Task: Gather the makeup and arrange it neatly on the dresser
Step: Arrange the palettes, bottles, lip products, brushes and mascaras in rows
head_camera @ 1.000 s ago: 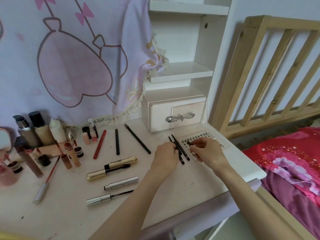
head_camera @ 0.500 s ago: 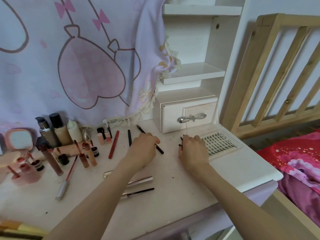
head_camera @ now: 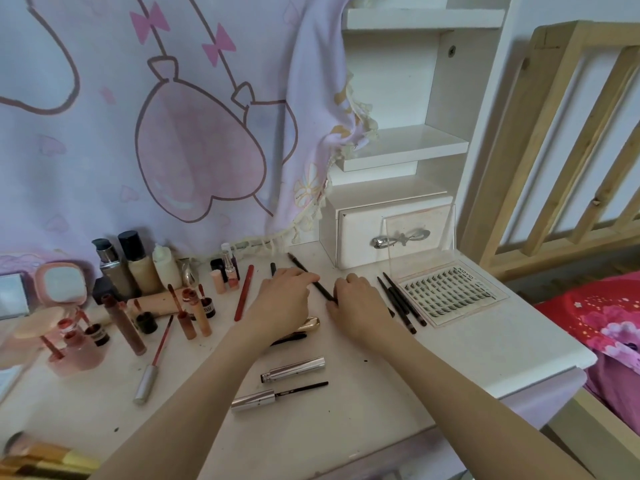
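Both hands lie palm-down mid-dresser: the left hand point(head_camera: 282, 299) has its fingertips on a long black pencil point(head_camera: 311, 280) that slants across the white dresser top point(head_camera: 450, 362), and the right hand point(head_camera: 358, 306) touches that pencil's lower end with curled fingers; whether either hand truly pinches it cannot be told from above.

Just right of the right hand, two more black pencils point(head_camera: 401, 299) lie side by side against an open clear case of false lashes point(head_camera: 450, 292). A red lip pencil point(head_camera: 244, 292) lies left of the left hand. Near the front edge rest a silver mascara tube point(head_camera: 294, 368) and its wand point(head_camera: 277, 396). Foundation bottles point(head_camera: 128, 265) stand at the back left with open lip glosses point(head_camera: 194, 313) in front.

Behind hangs a lilac cloth point(head_camera: 173, 133) printed with pink balloons; to its right stand white shelves over a small drawer point(head_camera: 391, 233). A wooden bed rail point(head_camera: 571, 150) and red bedding point(head_camera: 599, 317) fill the right side.

A gold tube point(head_camera: 310, 322) is mostly hidden under the left wrist. Items at the far left edge are blurred and cropped.
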Motion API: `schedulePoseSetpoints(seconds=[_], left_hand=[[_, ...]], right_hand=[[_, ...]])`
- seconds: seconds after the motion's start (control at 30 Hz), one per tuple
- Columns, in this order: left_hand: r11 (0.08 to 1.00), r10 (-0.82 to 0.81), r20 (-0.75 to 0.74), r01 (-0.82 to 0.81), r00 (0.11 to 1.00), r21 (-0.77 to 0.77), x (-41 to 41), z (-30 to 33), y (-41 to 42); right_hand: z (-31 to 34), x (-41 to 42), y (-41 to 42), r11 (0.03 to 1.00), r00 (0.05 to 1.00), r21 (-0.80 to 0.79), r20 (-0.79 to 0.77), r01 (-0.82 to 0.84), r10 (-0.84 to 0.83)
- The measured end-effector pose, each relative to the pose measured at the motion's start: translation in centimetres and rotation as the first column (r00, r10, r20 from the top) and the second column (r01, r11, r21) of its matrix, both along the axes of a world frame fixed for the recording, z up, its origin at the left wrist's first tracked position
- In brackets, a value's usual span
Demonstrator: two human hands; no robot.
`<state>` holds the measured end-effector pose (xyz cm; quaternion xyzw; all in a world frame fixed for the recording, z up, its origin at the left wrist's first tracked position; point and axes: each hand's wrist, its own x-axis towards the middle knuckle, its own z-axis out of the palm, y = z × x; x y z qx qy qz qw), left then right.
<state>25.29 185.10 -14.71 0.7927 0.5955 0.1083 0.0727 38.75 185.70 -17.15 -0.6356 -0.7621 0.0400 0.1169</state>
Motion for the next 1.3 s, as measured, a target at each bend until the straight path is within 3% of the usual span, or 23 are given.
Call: schedulePoseSetpoints(seconds=[0.17,0.27,0.37,0.47,0.53,0.6,0.77,0.93,1.07,1.13,1.3], left_hand=[[0.998,0.029,0.233,-0.043,0.972,0.054,-1.9,0.0,-0.7],[0.986,0.038,0.325,-0.088,0.945,0.139,-2.6,0.5,-1.2],[0.975,0.039,0.327,-0.109,0.944,0.196,-3.0,1.1,-1.8],[0.972,0.030,0.328,-0.104,0.944,0.211,-3.5,1.3,-1.5],[0.969,0.032,0.410,-0.129,0.911,0.212,-3.7,1.7,-1.4],[0.969,0.032,0.538,-0.158,0.843,0.189,-3.7,2.7,-1.8],[0.985,-0.004,0.803,-0.136,0.597,0.105,-3.5,5.0,-2.8],[0.993,-0.116,0.740,0.075,0.662,0.088,-1.4,4.9,-3.8],[0.975,-0.185,0.731,0.213,0.656,0.056,-2.0,4.6,-4.6],[0.979,-0.172,0.722,0.199,0.670,0.048,-2.4,4.2,-4.8],[0.991,-0.099,0.774,0.133,0.625,0.020,-1.8,3.0,-5.0]], right_hand=[[0.9,0.7,0.1,0.985,0.967,-0.092,-0.200,0.144,-0.160],[1.8,3.0,-1.0,0.978,0.896,-0.148,-0.398,0.150,-0.198],[2.9,5.0,-3.7,0.981,0.762,-0.191,-0.628,0.046,-0.158],[3.4,6.1,-5.5,0.971,0.567,-0.226,-0.811,-0.078,-0.143],[3.3,6.5,-5.9,0.962,0.444,-0.228,-0.885,-0.149,-0.141],[3.2,6.9,-6.1,0.954,0.399,-0.229,-0.907,-0.193,-0.136],[3.9,6.8,-6.6,0.948,0.657,-0.178,-0.753,-0.263,0.041],[5.2,4.0,-7.1,0.942,0.673,-0.079,-0.719,-0.326,0.172],[5.9,4.3,-7.6,0.916,0.590,-0.117,-0.794,-0.384,0.146],[5.5,4.4,-7.8,0.928,0.632,-0.106,-0.759,-0.358,0.157],[4.1,4.4,-7.5,0.960,0.803,0.139,-0.526,-0.244,0.280]])
